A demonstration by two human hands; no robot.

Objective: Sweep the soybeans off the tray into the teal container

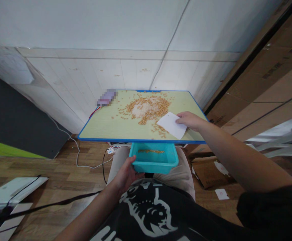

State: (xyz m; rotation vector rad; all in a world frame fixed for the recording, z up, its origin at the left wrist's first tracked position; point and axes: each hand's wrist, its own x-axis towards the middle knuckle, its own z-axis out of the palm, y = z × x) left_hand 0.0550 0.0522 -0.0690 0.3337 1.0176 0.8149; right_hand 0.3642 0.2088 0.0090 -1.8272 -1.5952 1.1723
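A small table (105, 129) with a pale green top and blue rim carries a heap of tan beans mixed with white grains (147, 107). My right hand (189, 119) pinches a white card (171, 125) that lies tilted on the table among stray beans near the front edge. My left hand (127, 174) grips the left side of a teal plastic bin (154, 162), held below the table's front edge over my lap. A thin row of beans (151, 151) lies inside the bin.
A blurred purple object (107, 97) with red and black wires sits at the table's back left corner. Cardboard boxes (266, 90) stand at the right. Cables (78, 157) and white boards (10, 189) lie on the wooden floor at the left.
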